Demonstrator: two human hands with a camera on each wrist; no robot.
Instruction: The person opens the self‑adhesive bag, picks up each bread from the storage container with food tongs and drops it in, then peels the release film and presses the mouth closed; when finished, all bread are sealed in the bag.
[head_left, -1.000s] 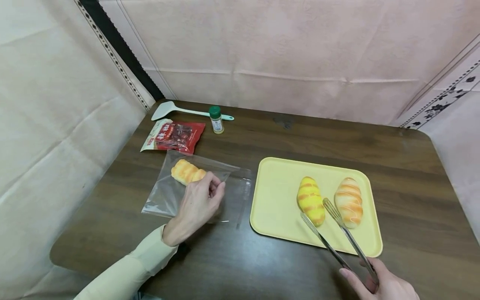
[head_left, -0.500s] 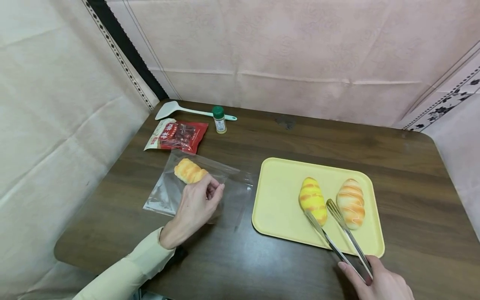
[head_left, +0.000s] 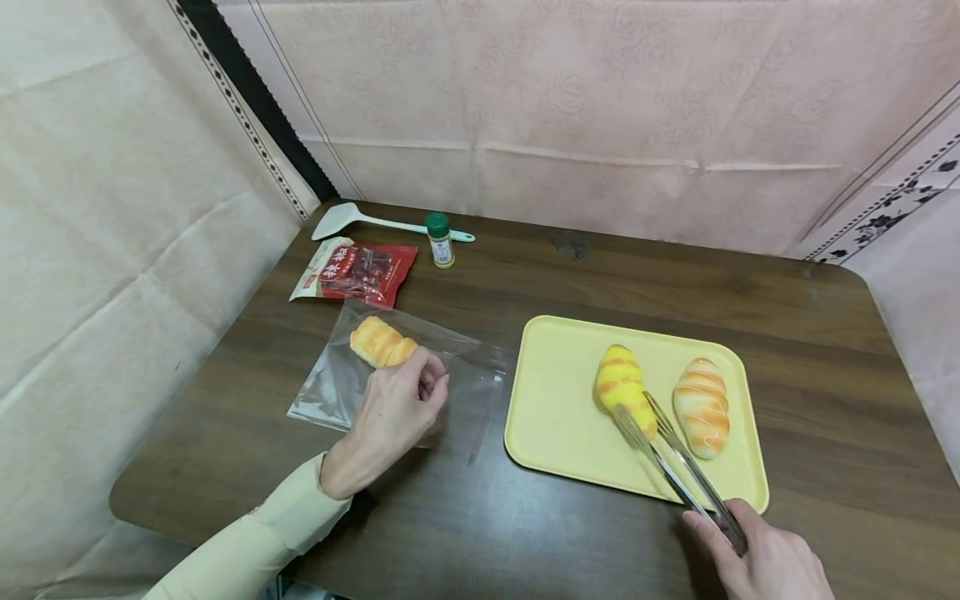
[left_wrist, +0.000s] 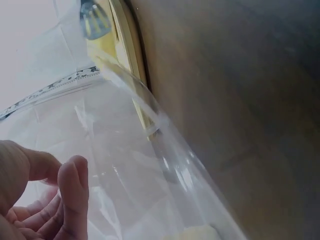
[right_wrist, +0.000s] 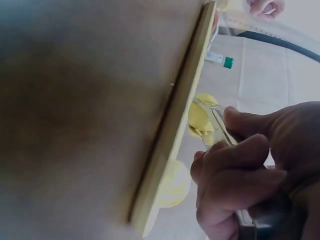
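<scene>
My left hand [head_left: 393, 408] pinches the upper layer of a clear plastic bag [head_left: 326, 392] near its right end. In the left wrist view the bag's edge [left_wrist: 185, 155] arches up from the table. A golden bread roll [head_left: 378, 340] lies inside the bag, partly hidden behind my fingers. My right hand [head_left: 768, 554] grips metal tongs [head_left: 636, 429], whose two ends close around the near end of a yellow bread roll [head_left: 618, 375] over the tray. In the right wrist view this roll [right_wrist: 200, 117] sits tilted between the tong ends.
The yellow tray [head_left: 555, 408] also carries a pale bread roll [head_left: 702, 408], right of the tongs. Behind the bag are a red food packet [head_left: 367, 271], a green-capped seasoning bottle [head_left: 440, 243] and a pale spatula [head_left: 337, 218]. Cloth curtains [head_left: 570, 100] enclose the brown table [head_left: 480, 533].
The tongs have come together on the yellow roll, and its far end has shifted a little away from me. My left hand stays at the bag.
</scene>
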